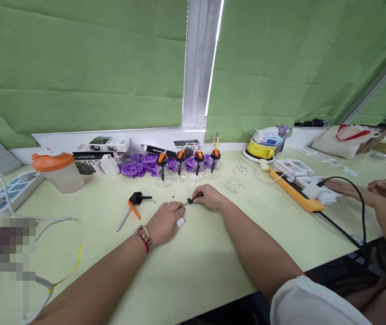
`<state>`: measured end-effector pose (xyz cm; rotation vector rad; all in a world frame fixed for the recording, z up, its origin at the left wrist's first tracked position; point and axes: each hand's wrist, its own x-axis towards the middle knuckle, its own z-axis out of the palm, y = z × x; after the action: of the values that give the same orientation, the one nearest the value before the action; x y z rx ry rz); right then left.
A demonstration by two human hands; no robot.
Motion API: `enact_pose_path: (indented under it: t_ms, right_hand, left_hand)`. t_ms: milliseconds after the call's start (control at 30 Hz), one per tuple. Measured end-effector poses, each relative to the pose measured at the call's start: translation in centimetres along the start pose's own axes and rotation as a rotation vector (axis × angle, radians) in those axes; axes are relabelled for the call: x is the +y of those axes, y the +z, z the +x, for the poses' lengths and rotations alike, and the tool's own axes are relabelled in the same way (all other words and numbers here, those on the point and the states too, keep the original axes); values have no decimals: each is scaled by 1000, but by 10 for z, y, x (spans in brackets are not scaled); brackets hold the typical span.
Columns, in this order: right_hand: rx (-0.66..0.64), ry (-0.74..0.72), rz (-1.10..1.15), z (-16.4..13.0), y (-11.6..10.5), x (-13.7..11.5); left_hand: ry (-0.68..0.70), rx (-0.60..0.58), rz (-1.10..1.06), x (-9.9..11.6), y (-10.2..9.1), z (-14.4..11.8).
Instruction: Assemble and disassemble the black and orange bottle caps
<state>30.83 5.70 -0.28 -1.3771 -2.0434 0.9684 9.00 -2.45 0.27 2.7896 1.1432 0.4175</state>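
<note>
Fingers closed, my right hand (209, 197) pinches a small black part with a thin coiled spring (185, 204) just above the tabletop. At the spring's other end are the fingertips of my left hand (166, 221), bent round it; a white wrap covers one of its fingers. To the left lies a black and orange trigger-type top (135, 198) with a metal tube. A tiny brown piece (173, 197) rests beyond my left hand. Several clear glass bottles with black and orange tops (198, 164) stand in a row behind, and a bottle without a top (236, 178) is to their right.
Purple plastic parts (134, 169) and printed boxes (98, 164) lie along the wall. A shaker cup (61, 174) and power strip (17, 194) are at left. An orange power strip (296, 192) lies at right, near another person's hand (348, 189).
</note>
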Motion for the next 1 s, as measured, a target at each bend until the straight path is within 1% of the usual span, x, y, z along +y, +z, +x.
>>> enact_pose_path:
  t_ms: [200,267,367,433,500,600,700,767,867,933,1000]
  right_hand:
    - [41,-15,-39,2,-2,1]
    - [77,-92,-113,1,-1,-4]
    - [115,-302,-234,-2,6,-17]
    - [75,-399,-304,-4,13,-27]
    - [11,-437,-390,-5,20,-35]
    - [-40,-441,-475,-4,28,-44]
    - [-39,-422,-480,-2,30,-47]
    - [-27,-392,-459,0,29,-47]
    - [13,-328,-383,3,25,-44]
    - [40,-268,-297,6,22,-38]
    - [63,-183,-194,10,18,-29]
  left_hand:
    - [-25,11,-21,-5,-3,-5]
    - [-28,18,-33,-6,-3,-5]
    - [-28,31,-47,-6,-2,-5]
    - [-28,32,-51,-6,-1,-5]
    - [-33,37,-50,-6,-1,-6]
    - [-46,49,-40,-5,-3,-7]
    - [-94,49,3,-4,-7,-9]
    - [-169,58,51,-3,-9,-11]
    - [-319,71,105,-1,-9,-13]
    - [-405,62,108,-1,-7,-14]
    - [-455,44,94,-1,-5,-15]
